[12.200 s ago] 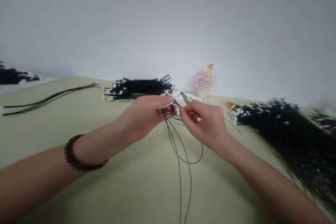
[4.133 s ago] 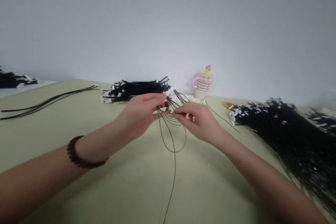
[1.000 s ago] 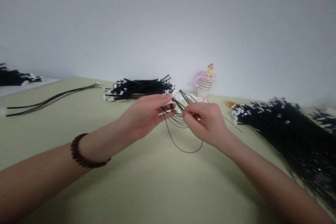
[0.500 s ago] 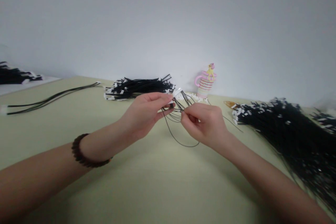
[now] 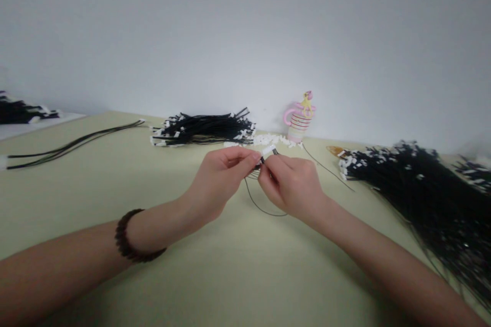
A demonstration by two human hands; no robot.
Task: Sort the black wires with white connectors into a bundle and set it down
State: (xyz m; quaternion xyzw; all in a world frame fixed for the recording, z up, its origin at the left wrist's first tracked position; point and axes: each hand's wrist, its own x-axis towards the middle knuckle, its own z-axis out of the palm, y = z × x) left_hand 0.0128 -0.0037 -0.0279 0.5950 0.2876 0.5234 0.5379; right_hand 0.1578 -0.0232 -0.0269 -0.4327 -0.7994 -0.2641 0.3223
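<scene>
My left hand and my right hand meet over the middle of the pale green table, fingertips touching. Between them they pinch a small white connector with thin black wires running from it. The wires loop down onto the table just below my hands. Both hands are closed in a pinch. A dark bead bracelet sits on my left wrist.
A bundle of black wire harnesses lies at the back centre, with loose white connectors beside it. A pink striped cup stands by the wall. A large heap of black wires fills the right side. Long black wires lie far left.
My hands have drawn together and closer to me. The fanned-out wires are now gathered between my fingertips, and the hanging loop is smaller.
</scene>
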